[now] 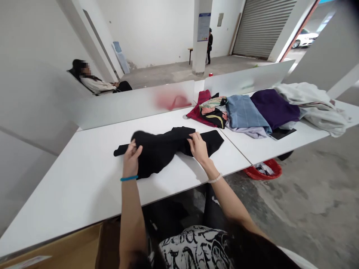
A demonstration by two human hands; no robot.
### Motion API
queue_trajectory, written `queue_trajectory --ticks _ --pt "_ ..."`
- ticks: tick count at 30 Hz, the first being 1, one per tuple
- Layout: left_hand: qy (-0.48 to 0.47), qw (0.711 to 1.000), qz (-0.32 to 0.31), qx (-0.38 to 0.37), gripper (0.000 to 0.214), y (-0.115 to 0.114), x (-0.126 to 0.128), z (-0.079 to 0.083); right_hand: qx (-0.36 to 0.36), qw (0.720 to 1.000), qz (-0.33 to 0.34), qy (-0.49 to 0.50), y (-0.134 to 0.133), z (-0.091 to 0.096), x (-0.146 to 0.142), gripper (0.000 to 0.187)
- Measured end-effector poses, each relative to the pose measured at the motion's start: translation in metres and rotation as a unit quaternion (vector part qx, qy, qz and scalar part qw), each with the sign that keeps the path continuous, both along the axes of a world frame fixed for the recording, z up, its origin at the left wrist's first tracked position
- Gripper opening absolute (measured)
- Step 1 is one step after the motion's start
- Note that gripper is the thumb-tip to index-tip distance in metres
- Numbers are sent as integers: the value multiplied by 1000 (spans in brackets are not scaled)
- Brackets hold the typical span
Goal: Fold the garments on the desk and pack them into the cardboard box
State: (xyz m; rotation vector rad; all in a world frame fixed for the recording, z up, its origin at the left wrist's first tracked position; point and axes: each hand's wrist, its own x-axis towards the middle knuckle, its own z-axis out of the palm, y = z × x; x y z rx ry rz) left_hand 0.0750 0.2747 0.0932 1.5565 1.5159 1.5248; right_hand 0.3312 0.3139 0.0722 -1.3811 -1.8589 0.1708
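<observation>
A black garment [159, 153] is spread between my two hands over the white table, partly lifted and partly lying on it. My left hand [131, 157], with a blue band at the wrist, grips the cloth at its left end, thumb up. Farther right, my right hand [198, 147] pinches the upper edge of the same cloth between thumb and fingers. Part of the garment reaches past each hand onto the tabletop. Its exact kind cannot be made out from this folded shape.
Several garments lie heaped at the right, among them a blue one [246, 112], a purple one [275, 108] and a white one [314, 108]. A frosted divider [134, 106] lines the table's back. Below are a red basket [277, 172] and a cardboard box [75, 246]. A person sits beyond.
</observation>
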Motion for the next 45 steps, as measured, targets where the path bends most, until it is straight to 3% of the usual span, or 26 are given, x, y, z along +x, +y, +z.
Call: queue_trajectory --ticks 2,3,5,7,9,11,13,16,19,21,24,28,31,35,38,40,43,45 --pt "11 999 -30 26 31 -19 -15 11 64 995 30 71 -24 17 10 18" --pt "39 998 -51 13 33 -35 -25 12 62 993 66 79 -39 22 17 16" --pt "143 980 -92 -99 35 -72 -47 5 -22 982 182 42 -72 21 33 12" --pt "240 922 -129 -277 36 -109 -69 -8 -159 946 280 -32 -99 10 48 11" --pt "304 865 -66 -394 39 -133 -83 -19 -247 927 272 -79 -112 -4 58 15" --pt "338 841 12 -422 42 -142 -86 -23 -251 943 205 -74 -109 -13 59 19" --pt "344 858 32 -380 43 -134 -75 -21 -204 964 156 -62 -92 -17 51 22" --pt "344 887 1 -308 44 -107 -37 -20 -139 975 122 -125 -60 -21 28 30" --pt "387 876 -43 -286 42 -83 6 -34 -130 954 154 -222 -41 -34 10 44" --pt "413 863 -77 -281 39 -78 24 -47 -148 943 179 -236 -40 -49 8 44" --pt "402 854 -121 -307 33 -90 23 -60 -177 952 171 -182 -50 -71 24 29" --pt "346 861 -144 -342 30 -112 -4 -58 -186 962 170 -108 -67 -83 54 20" --pt "341 896 -81 -271 36 -111 -3 -54 -179 960 154 -152 -71 -74 55 23" --pt "372 914 6 -162 37 -90 24 -62 -106 958 137 -228 -57 -50 16 35" --pt "402 901 39 -158 46 -74 40 -71 -46 950 179 -250 -36 -32 -22 48" --pt "415 892 47 -175 47 -69 44 -75 -29 946 192 -258 -21 -25 -42 45" --pt "381 903 78 -184 43 -69 34 -74 -19 953 172 -250 -3 -17 -53 32" --pt "319 920 152 -168 40 -76 17 -72 -5 962 142 -234 9 -10 -47 35"
